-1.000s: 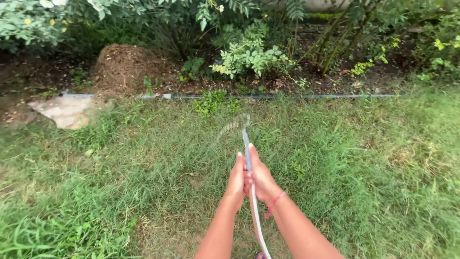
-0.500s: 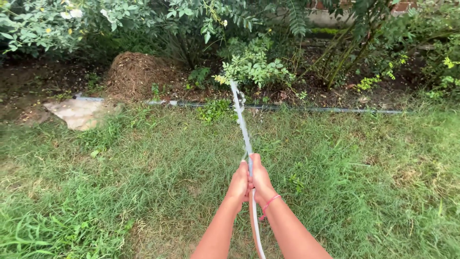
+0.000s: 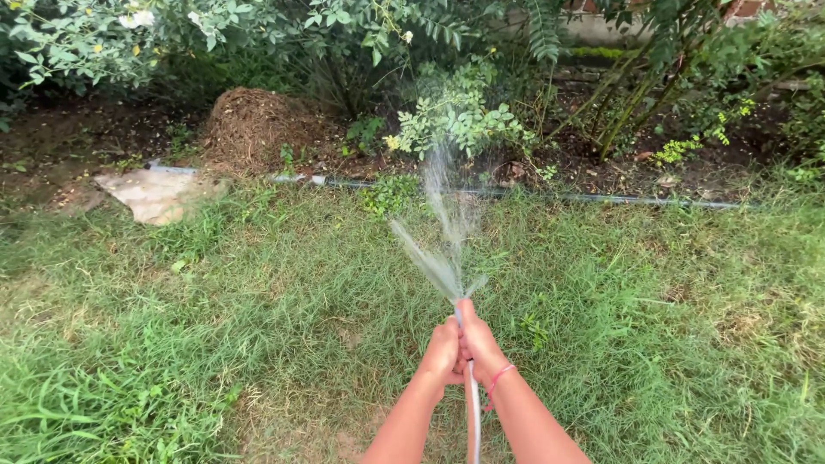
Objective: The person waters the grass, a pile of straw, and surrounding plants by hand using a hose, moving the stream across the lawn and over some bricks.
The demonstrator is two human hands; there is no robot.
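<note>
Both my hands clasp the end of a pale translucent hose (image 3: 472, 412) low in the middle of the view. My left hand (image 3: 442, 352) wraps it from the left and my right hand (image 3: 481, 346), with a pink band at the wrist, from the right. Fingers press over the hose's mouth. A fan of water spray (image 3: 438, 245) shoots forward over the grass toward a small leafy shrub (image 3: 455, 120) in the garden bed.
Lawn grass (image 3: 215, 326) lies all around. A dark edging pipe (image 3: 550, 196) divides it from the soil bed. A brown mulch mound (image 3: 253, 125) and a flat pale stone (image 3: 155, 193) sit at the left. Bushes line the back.
The single narrow jet has turned into a wide fanned spray. My hands have dropped lower in the view and closed tighter over the hose's end.
</note>
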